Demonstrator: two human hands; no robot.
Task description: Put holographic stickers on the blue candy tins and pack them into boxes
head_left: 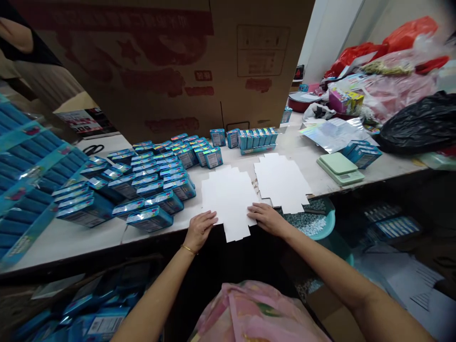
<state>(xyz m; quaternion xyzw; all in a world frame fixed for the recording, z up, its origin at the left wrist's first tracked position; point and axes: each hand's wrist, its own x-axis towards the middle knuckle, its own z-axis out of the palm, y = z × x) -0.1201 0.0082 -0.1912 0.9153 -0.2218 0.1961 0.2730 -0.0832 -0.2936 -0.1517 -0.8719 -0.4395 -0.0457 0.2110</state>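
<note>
A flat white cut-out cardboard blank [230,197] with flaps lies at the table's front edge, its lower flap sticking out past the edge. My left hand [201,229] holds its left side near the front, fingers together at the border. On the right side, my right hand [267,218] grips the blank's edge with fingertips on top; the thumb is mostly hidden. Just to the right lies a second stack of white blanks [281,180], apart from my fingers.
Many small blue boxes [151,218] stand in rows at left. Behind are a filled display tray [258,141] and a large carton [199,61]. At right sit a green scale [340,168] and a black bag [420,123]. A teal basin [331,221] of small pieces is below.
</note>
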